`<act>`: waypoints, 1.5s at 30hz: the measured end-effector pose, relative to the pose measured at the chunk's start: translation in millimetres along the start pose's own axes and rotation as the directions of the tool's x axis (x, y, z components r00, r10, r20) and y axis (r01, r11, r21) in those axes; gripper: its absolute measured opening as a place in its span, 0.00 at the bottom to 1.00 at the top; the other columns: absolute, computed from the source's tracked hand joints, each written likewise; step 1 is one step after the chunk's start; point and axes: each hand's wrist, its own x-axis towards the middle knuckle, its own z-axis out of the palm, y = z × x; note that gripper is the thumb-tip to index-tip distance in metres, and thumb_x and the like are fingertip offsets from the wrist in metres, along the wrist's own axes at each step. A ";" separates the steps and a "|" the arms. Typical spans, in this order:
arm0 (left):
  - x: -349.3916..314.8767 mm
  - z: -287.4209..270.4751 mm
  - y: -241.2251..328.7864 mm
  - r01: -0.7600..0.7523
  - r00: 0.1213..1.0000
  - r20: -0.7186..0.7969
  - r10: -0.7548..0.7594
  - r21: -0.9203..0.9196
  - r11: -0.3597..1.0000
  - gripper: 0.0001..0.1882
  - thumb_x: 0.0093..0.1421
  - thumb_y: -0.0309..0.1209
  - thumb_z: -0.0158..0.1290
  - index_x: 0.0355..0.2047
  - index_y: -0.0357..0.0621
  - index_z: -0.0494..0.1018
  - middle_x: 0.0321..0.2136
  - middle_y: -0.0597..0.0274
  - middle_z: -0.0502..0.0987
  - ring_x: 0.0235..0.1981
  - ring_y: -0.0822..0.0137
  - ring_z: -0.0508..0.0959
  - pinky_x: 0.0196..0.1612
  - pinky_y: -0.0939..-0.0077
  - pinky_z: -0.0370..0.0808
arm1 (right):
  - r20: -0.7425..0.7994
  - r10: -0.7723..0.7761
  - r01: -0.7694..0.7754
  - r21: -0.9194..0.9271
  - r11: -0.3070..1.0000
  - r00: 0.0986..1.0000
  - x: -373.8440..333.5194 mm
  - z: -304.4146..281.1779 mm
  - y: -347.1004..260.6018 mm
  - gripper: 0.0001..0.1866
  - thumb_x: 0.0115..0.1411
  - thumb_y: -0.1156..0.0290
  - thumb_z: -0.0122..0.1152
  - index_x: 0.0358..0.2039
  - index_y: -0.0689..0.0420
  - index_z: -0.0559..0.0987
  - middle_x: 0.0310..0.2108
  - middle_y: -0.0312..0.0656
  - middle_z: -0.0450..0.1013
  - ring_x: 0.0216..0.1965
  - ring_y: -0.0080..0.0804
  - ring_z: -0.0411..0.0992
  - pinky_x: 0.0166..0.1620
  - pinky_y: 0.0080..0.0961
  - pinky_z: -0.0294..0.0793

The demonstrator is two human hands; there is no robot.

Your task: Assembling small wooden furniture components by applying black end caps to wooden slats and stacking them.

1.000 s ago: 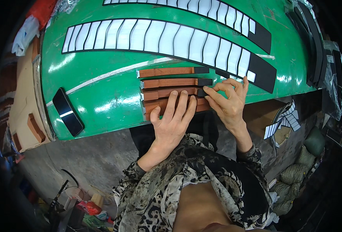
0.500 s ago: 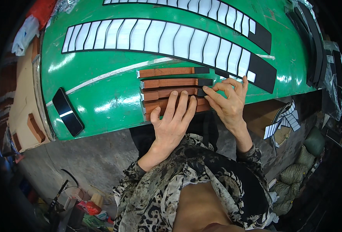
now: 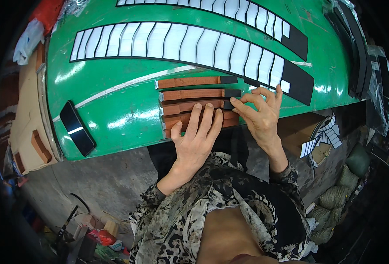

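Several reddish-brown strips with black ends lie side by side near the table's front edge; the farthest strip (image 3: 190,82) is a little apart from the others. My left hand (image 3: 193,138) rests on the nearer strips (image 3: 173,119), its fingers spread and laid over them. At their right ends, my right hand (image 3: 262,115) has thumb and forefinger pinched together beside a black strip end (image 3: 233,93). Whatever is between those fingertips is too small to make out. The other right fingers are lifted and curled, near a long black panel with white sections (image 3: 203,46).
A second panel (image 3: 247,15) lies farther back on the green table (image 3: 128,92). A black phone (image 3: 77,127) is at the left. Cardboard (image 3: 29,105) stands along the left side. Below the right edge sits a box (image 3: 298,132) with white-striped pieces; black strips (image 3: 357,53) lean at the far right.
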 end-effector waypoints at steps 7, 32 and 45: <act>0.3 -1.0 -1.0 -0.014 1.000 0.007 0.014 0.011 1.000 0.17 0.52 0.40 0.56 0.43 0.60 0.75 0.47 0.71 0.73 0.51 0.69 0.70 0.53 0.59 0.48 | -0.010 0.004 -0.004 0.015 1.000 1.000 0.1 0.1 0.5 0.16 0.41 0.67 0.70 0.34 0.44 0.82 0.29 0.25 0.72 0.40 0.31 0.68 0.56 0.62 0.48; -3.0 -0.2 -0.7 -0.027 0.998 0.051 0.025 0.047 0.999 0.20 0.48 0.40 0.59 0.44 0.61 0.75 0.47 0.71 0.73 0.52 0.69 0.69 0.55 0.58 0.46 | -0.021 0.099 -0.096 0.102 0.990 0.995 -15.0 0.7 12.5 0.16 0.40 0.66 0.71 0.34 0.47 0.82 0.30 0.26 0.72 0.40 0.30 0.68 0.58 0.58 0.47; -2.7 1.7 -0.2 -0.015 0.999 0.029 0.014 0.042 0.999 0.16 0.55 0.34 0.49 0.45 0.60 0.74 0.48 0.71 0.73 0.51 0.70 0.71 0.53 0.58 0.48 | 0.021 0.118 -0.120 0.141 0.983 0.993 -9.7 1.1 11.8 0.14 0.42 0.67 0.70 0.33 0.47 0.82 0.30 0.26 0.72 0.40 0.29 0.69 0.58 0.59 0.46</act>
